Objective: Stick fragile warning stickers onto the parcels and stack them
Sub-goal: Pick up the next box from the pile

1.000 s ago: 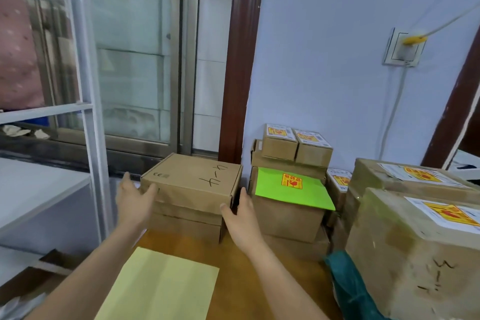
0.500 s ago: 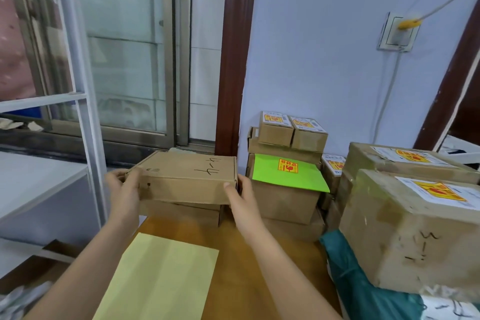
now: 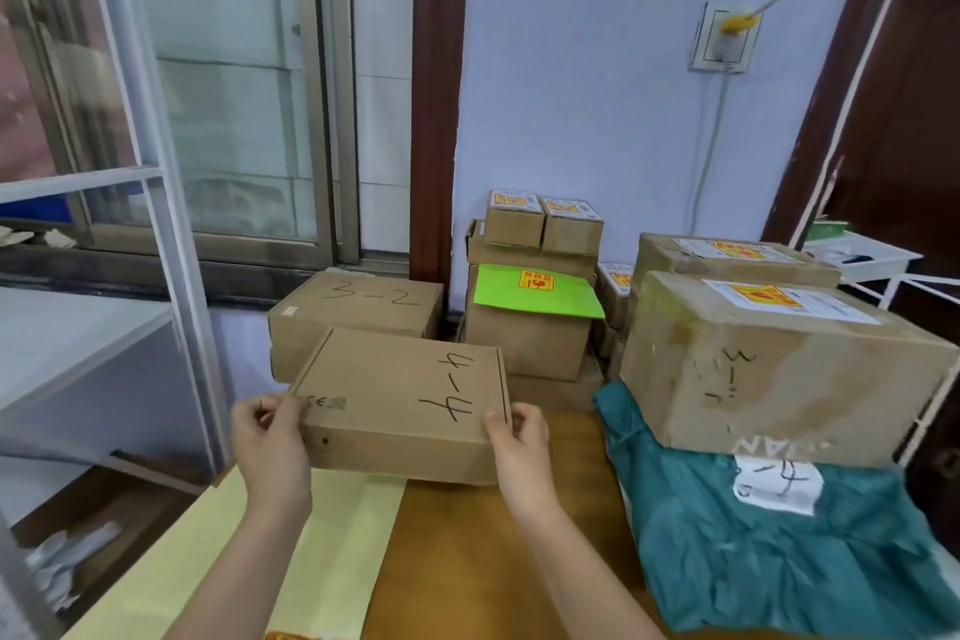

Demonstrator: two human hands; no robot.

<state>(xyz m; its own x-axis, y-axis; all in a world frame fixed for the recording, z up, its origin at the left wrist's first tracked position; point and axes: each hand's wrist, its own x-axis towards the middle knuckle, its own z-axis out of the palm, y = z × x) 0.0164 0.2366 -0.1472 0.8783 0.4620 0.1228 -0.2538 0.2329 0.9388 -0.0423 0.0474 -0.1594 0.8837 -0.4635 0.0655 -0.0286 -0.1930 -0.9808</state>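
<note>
Between both hands (image 3: 272,452), flat box (image 3: 400,400) (handwritten "4-4", CE mark)

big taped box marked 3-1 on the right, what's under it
A teal plastic mailer bag with a white handwritten label lies under the taped cardboard box; its covered part is hidden.

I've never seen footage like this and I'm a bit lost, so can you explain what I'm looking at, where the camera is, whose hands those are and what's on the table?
There is no machine here. The camera sits on a person's head, looking forward and down, so the two bare arms are that person's own. The left hand and right hand grip the ends of a flat cardboard box marked 4-4, held above a pale yellow sheet on the wooden table. That box shows no warning sticker on top. Behind it is a box marked 3-2. To the right are parcels already bearing yellow and red stickers, and a teal bag under a big box.
</note>
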